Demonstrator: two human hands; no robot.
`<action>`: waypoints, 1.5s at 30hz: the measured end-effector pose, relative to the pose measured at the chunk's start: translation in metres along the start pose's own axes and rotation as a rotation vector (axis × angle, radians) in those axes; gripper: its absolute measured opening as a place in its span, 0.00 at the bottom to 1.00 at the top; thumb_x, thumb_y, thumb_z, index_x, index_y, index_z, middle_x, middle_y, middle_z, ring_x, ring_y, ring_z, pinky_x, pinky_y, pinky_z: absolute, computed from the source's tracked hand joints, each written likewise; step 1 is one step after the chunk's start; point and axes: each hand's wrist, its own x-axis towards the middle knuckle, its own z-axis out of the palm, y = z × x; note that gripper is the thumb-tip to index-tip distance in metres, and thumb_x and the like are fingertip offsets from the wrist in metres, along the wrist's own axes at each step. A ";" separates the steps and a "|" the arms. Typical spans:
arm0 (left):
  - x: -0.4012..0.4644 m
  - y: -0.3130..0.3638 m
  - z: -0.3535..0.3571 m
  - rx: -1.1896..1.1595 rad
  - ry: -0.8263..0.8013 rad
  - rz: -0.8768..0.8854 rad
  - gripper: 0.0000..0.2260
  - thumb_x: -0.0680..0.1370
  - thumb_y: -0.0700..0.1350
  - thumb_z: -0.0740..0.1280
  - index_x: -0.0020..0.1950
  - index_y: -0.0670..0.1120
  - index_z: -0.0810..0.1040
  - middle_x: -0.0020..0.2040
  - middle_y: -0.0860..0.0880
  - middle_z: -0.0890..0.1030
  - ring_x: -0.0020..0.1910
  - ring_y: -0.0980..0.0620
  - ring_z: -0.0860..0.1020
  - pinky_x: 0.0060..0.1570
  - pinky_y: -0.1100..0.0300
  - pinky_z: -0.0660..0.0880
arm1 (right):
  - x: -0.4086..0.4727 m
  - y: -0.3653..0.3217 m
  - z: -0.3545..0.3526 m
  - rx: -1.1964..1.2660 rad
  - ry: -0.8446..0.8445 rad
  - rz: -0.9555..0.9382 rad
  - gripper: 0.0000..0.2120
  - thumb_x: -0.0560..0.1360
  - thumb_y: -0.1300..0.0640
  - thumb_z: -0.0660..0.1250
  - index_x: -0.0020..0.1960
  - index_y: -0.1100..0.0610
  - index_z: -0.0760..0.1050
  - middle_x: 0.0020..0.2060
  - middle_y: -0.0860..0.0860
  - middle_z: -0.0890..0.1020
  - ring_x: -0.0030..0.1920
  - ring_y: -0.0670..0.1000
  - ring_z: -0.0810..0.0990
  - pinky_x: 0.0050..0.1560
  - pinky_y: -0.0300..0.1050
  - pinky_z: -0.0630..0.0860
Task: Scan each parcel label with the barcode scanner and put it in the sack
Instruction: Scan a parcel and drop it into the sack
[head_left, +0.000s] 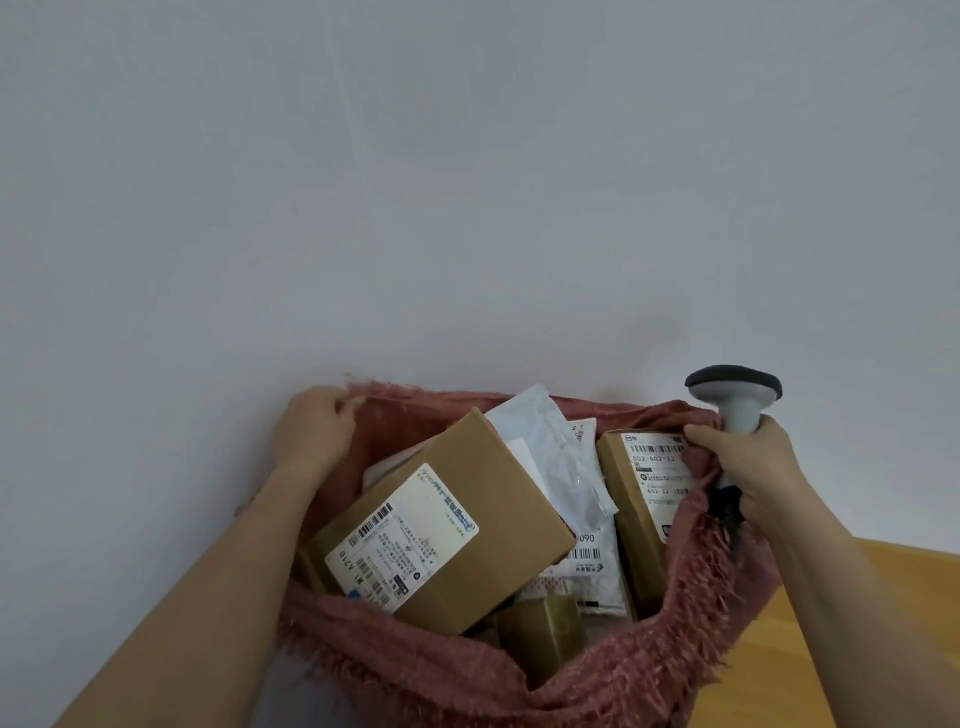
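A fuzzy pink sack (597, 680) hangs open in front of me, held at both sides. My left hand (314, 431) grips its far left rim. My right hand (748, 467) grips the grey barcode scanner (735, 400) by its handle, head pointing away, and pinches the sack's right rim together with it. Inside lie a large cardboard box (447, 519) with a white label facing up, a narrow box (641, 499) standing at the right with its label showing, white plastic mailers (550, 447) between them, and a small brown box (540, 634) near the front.
A plain pale wall (467, 182) fills the upper view behind the sack. A wooden surface (831, 649) shows at the lower right, under my right forearm.
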 end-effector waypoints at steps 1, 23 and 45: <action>0.002 0.001 -0.008 0.033 0.127 0.011 0.13 0.80 0.49 0.64 0.44 0.42 0.81 0.45 0.39 0.82 0.48 0.37 0.80 0.46 0.50 0.74 | 0.002 -0.011 -0.001 0.033 0.033 -0.039 0.09 0.73 0.66 0.72 0.43 0.57 0.72 0.37 0.57 0.79 0.30 0.49 0.79 0.31 0.42 0.76; 0.027 0.010 -0.035 -0.205 0.246 -0.169 0.12 0.81 0.39 0.58 0.62 0.37 0.76 0.59 0.36 0.79 0.60 0.38 0.76 0.58 0.53 0.70 | 0.017 -0.056 0.038 0.186 -0.018 -0.061 0.13 0.73 0.65 0.72 0.54 0.58 0.72 0.43 0.57 0.78 0.39 0.52 0.80 0.46 0.52 0.79; 0.011 0.045 -0.026 -0.153 0.098 -0.114 0.07 0.78 0.41 0.63 0.55 0.43 0.70 0.50 0.41 0.78 0.42 0.50 0.77 0.47 0.54 0.70 | -0.012 -0.003 -0.007 0.040 0.009 -0.056 0.17 0.76 0.59 0.73 0.60 0.58 0.70 0.47 0.54 0.77 0.46 0.55 0.78 0.45 0.52 0.77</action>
